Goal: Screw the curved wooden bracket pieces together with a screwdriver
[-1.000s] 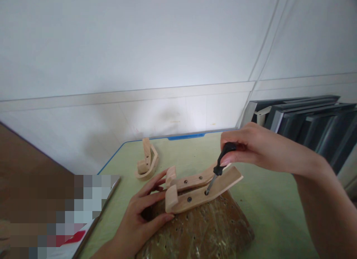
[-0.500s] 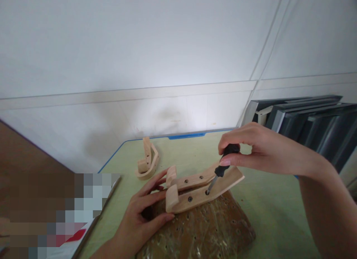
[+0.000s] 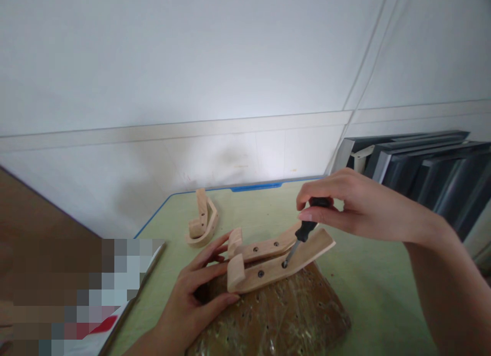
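Two pale curved wooden hooks (image 3: 268, 277) lie side by side on a brown block wrapped in clear tape (image 3: 291, 310). My left hand (image 3: 194, 284) grips their upturned left ends, with the thumb in front and the fingers behind. In my right hand (image 3: 333, 202) is a black-handled screwdriver (image 3: 304, 230), pinched by its handle and tilted. Its metal tip sits in the right-hand screw hole of the nearer hook. A dark screw head shows in that hook's other hole, and the farther hook has two filled holes.
Another pair of wooden hooks (image 3: 203, 238) stands at the back left of the green tabletop (image 3: 253, 210). Dark flat panels (image 3: 425, 161) lean at the right against the white wall (image 3: 192, 64). A partly blurred white sheet with red (image 3: 103, 325) is at the lower left.
The screwdriver handle has tipped slightly left and my right fingers have shifted around it. Its tip stays in the same hole. My left hand and the hooks hold nearly still.
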Available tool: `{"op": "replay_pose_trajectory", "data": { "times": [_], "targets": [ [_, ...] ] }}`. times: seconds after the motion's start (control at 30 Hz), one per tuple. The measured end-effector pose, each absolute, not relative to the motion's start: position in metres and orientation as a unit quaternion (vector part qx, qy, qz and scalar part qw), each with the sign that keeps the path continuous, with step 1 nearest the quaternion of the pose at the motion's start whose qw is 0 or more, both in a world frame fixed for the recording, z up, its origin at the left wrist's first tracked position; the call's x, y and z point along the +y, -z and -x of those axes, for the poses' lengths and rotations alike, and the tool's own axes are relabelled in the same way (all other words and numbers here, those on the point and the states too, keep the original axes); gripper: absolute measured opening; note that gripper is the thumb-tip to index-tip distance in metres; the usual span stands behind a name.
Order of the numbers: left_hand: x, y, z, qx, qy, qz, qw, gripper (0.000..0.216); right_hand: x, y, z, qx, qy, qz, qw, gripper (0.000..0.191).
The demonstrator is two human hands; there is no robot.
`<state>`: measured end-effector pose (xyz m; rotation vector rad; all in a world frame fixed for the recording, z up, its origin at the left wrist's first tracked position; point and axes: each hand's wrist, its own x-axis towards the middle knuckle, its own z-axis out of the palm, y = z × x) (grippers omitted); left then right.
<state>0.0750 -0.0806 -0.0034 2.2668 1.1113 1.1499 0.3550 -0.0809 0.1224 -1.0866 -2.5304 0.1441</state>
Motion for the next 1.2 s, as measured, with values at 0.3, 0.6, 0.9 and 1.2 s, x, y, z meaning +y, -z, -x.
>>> {"op": "replay_pose_trajectory", "data": {
  "times": [0.3, 0.6, 0.9, 1.2],
  "targets": [
    [-0.0804, 0.0029, -0.0741, 0.387, -0.394, -0.816, 0.172, 0.026, -0.0800, -0.1205, -0.3555, -0.899, -0.064, 0.383, 0.204, 0.022],
    [-0.0802, 0.0023, -0.0735, 0.388, -0.389, -0.818, 0.169, 0.026, -0.0826, -0.1264, -0.3595, -0.905, -0.163, 0.345, 0.188, 0.020],
    [-0.0794, 0.0025, -0.0728, 0.378, -0.390, -0.824, 0.161, 0.027, -0.0832, -0.1261, -0.3564, -0.906, -0.151, 0.343, 0.195, 0.016],
    [-0.0788, 0.0034, -0.0725, 0.374, -0.392, -0.826, 0.158, 0.026, -0.0827, -0.1248, -0.3570, -0.908, -0.129, 0.347, 0.195, 0.012]
  ]
}}
